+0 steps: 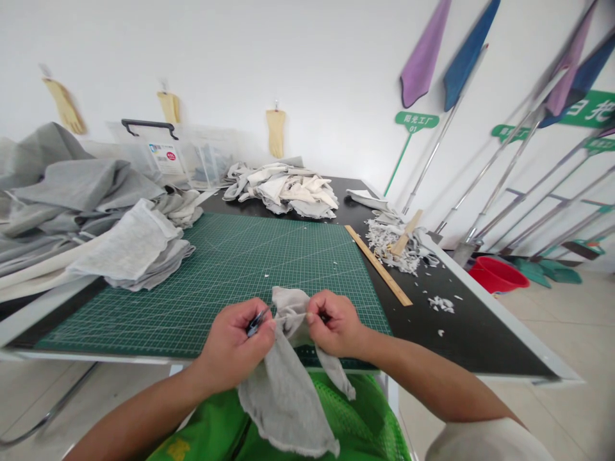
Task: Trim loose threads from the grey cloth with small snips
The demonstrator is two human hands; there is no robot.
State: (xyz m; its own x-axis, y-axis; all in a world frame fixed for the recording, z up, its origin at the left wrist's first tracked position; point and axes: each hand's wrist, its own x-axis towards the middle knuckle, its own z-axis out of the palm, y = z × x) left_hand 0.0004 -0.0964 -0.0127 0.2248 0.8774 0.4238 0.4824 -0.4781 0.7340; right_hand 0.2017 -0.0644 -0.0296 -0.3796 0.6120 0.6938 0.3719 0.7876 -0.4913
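My left hand (236,342) is closed around a small dark-handled tool (254,323) with a thin metal tip that points at a grey cloth piece (283,384). My right hand (334,323) pinches the top edge of that same cloth and pulls a thin thread or seam taut between both hands. The cloth hangs down over the front edge of the green cutting mat (230,269) onto a green mesh surface (355,422) below.
Folded grey cloths (132,250) lie at the mat's left, a heap of pale cloths (283,189) at the back. A wooden ruler (377,264) and white fabric scraps (398,243) sit on the black tabletop at right. A red basin (497,274) and mop poles stand by the wall.
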